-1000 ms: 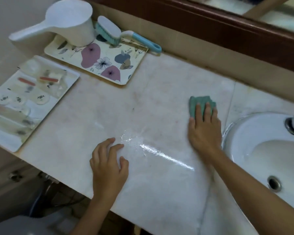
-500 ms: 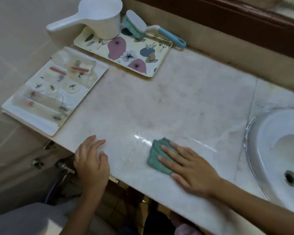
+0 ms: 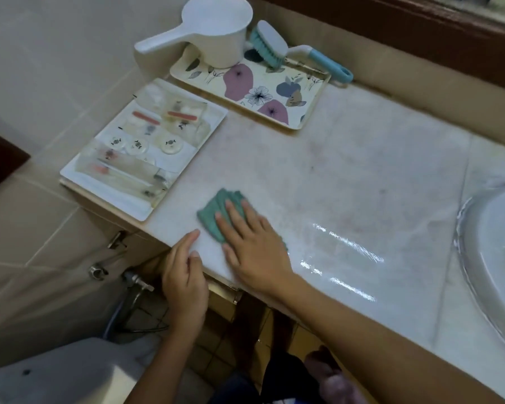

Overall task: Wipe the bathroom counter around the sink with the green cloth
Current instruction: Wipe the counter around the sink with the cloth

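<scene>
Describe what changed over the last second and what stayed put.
The right hand slid the green cloth from beside the sink to the counter edge, then left toward the white tray. The left hand drew back to that edge. Floral tray, scoop and brush stayed.

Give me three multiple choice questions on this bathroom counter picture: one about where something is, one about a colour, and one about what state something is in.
1. Where does the white water dipper stand?
A. On the floral tray
B. On a wall shelf
C. On a stool

2. What colour is the grip of the scrub brush?
A. Red
B. Light blue
C. Black

3. What is the right hand doing with the green cloth?
A. Wringing it in a fist
B. Lifting it into the air
C. Pressing it flat on the counter with straight fingers

Answers:
1 A: the dipper's base sits on the tray's far corner.
2 B: past a white neck, the handle end is light blue.
3 C: the fingers lie spread over the cloth on the marble.
</scene>
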The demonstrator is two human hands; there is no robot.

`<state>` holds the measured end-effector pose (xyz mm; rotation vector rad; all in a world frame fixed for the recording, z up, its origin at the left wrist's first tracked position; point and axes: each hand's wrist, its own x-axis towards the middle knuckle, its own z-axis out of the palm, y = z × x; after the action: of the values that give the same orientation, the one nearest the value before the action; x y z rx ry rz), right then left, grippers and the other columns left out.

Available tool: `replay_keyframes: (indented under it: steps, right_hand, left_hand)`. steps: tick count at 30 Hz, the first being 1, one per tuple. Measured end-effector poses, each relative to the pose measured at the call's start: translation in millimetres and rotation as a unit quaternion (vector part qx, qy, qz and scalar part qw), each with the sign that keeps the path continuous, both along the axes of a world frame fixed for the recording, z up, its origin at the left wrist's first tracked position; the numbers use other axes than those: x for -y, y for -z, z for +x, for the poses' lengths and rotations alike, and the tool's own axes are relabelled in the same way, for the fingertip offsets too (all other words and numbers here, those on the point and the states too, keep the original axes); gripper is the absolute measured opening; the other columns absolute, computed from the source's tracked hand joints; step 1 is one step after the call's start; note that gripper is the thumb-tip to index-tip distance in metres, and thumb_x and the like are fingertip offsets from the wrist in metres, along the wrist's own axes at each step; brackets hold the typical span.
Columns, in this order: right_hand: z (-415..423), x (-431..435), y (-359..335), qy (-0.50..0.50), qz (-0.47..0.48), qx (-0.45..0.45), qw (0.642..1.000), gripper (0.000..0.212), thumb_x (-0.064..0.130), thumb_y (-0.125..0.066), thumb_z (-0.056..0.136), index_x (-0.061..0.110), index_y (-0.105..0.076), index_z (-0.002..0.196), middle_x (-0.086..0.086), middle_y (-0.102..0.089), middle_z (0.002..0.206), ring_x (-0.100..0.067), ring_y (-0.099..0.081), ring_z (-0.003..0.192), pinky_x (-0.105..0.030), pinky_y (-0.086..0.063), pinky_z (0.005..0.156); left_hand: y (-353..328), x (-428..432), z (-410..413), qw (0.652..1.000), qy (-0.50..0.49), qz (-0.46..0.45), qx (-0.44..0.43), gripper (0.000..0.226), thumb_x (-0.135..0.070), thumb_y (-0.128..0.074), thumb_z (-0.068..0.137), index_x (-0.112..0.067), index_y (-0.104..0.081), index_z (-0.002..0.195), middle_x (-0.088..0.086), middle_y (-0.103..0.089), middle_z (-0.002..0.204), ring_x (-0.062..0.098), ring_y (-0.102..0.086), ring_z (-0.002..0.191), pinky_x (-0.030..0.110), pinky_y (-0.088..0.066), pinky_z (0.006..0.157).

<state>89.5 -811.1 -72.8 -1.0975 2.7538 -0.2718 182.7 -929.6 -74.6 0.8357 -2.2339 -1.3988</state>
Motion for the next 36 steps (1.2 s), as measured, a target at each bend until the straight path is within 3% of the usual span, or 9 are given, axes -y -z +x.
replay_keyframes:
  steps: [7,15,20,23,25,29,30,32,36]
  right_hand:
    - [51.9,-166.5,-9.6,-0.059,0.008,-0.020,0.998,0.054,0.033,-0.035,0.100,0.021,-0.026,0.152,0.000,-0.019,0.161,-0.024,-0.013,0.149,-0.037,-0.029,0.111]
    - [-31.2,-202.0,-2.2,0.457,0.000,-0.021,0.889,0.064,0.039,-0.014,0.094,0.016,-0.021,0.153,-0.006,-0.012,0.162,-0.025,-0.004,0.149,-0.044,-0.025,0.114]
    - [52.3,-140.0,-3.5,0.227,-0.050,-0.006,0.973,0.054,0.028,-0.030,0.097,0.022,-0.029,0.151,0.003,-0.020,0.160,-0.018,-0.008,0.149,-0.034,-0.021,0.114]
    - [71.7,-140.0,-13.0,0.238,-0.175,0.083,0.952,0.049,0.028,-0.031,0.097,0.031,-0.039,0.145,0.013,-0.028,0.156,-0.004,-0.014,0.146,-0.025,-0.020,0.115]
    - [66.4,-136.7,-38.3,0.350,-0.345,0.190,0.850,0.040,0.024,-0.036,0.100,0.042,-0.048,0.133,0.015,-0.045,0.145,0.003,-0.035,0.135,-0.016,-0.031,0.107]
    - [30.0,-141.2,-68.7,0.448,-0.636,0.465,0.422,0.029,0.020,-0.047,0.097,0.020,-0.066,0.120,-0.005,-0.069,0.116,-0.018,-0.065,0.094,-0.027,-0.050,0.079]
    - [21.5,-143.4,-72.0,0.448,-0.662,0.482,0.358,0.031,0.023,-0.050,0.095,0.015,-0.065,0.122,-0.009,-0.069,0.114,-0.022,-0.065,0.090,-0.030,-0.051,0.077]
    - [5.0,-146.4,-75.5,0.476,-0.651,0.464,0.366,0.030,0.023,-0.052,0.094,0.014,-0.067,0.117,-0.009,-0.069,0.106,-0.021,-0.064,0.083,-0.030,-0.050,0.073]
    - [-16.8,-155.8,-72.4,0.545,-0.513,0.361,0.557,0.032,0.024,-0.046,0.089,0.027,-0.069,0.111,-0.004,-0.072,0.107,-0.020,-0.067,0.087,-0.032,-0.052,0.074]
  left_hand:
    - [-8.8,-15.2,-7.9,0.996,0.039,-0.077,0.029,0.038,-0.022,-0.045,0.087,-0.024,-0.063,0.121,-0.007,-0.055,0.134,0.014,-0.045,0.127,0.050,-0.030,0.108]
    - [-11.2,-48.0,-26.5,0.973,0.180,-0.138,0.039,0.035,-0.021,-0.049,0.082,-0.020,-0.068,0.111,-0.004,-0.056,0.134,0.018,-0.045,0.125,0.039,-0.027,0.101]
    - [-14.7,-73.4,-28.1,0.960,0.249,-0.124,0.019,0.039,-0.025,-0.042,0.081,-0.020,-0.068,0.109,-0.002,-0.057,0.131,0.019,-0.048,0.122,0.040,-0.032,0.098]
    - [-17.1,-81.7,-28.4,0.959,0.266,-0.100,-0.012,0.036,-0.006,-0.046,0.081,-0.020,-0.070,0.104,-0.004,-0.057,0.127,0.018,-0.051,0.119,0.041,-0.038,0.098]
    - [-20.3,-84.9,-27.8,0.962,0.261,-0.077,-0.030,0.041,0.005,-0.047,0.081,-0.022,-0.071,0.100,-0.008,-0.056,0.126,0.013,-0.051,0.118,0.036,-0.040,0.099]
    - [-30.2,-92.6,-30.4,0.966,0.251,-0.044,-0.042,0.042,0.000,-0.044,0.081,-0.029,-0.070,0.099,-0.011,-0.057,0.125,0.007,-0.050,0.119,0.019,-0.036,0.096]
    - [-32.3,-94.4,-31.4,0.966,0.250,-0.039,-0.046,0.042,-0.003,-0.043,0.080,-0.030,-0.069,0.098,-0.011,-0.058,0.125,0.005,-0.050,0.119,0.016,-0.035,0.094]
    - [-36.5,-97.9,-32.7,0.966,0.253,-0.024,-0.042,0.041,-0.007,-0.043,0.080,-0.032,-0.069,0.098,-0.014,-0.057,0.124,-0.001,-0.048,0.119,0.014,-0.036,0.091]
    - [-36.5,-104.6,-32.1,0.963,0.266,-0.028,-0.037,0.033,-0.008,-0.049,0.083,-0.026,-0.071,0.100,-0.014,-0.058,0.123,0.003,-0.050,0.118,0.013,-0.035,0.092]
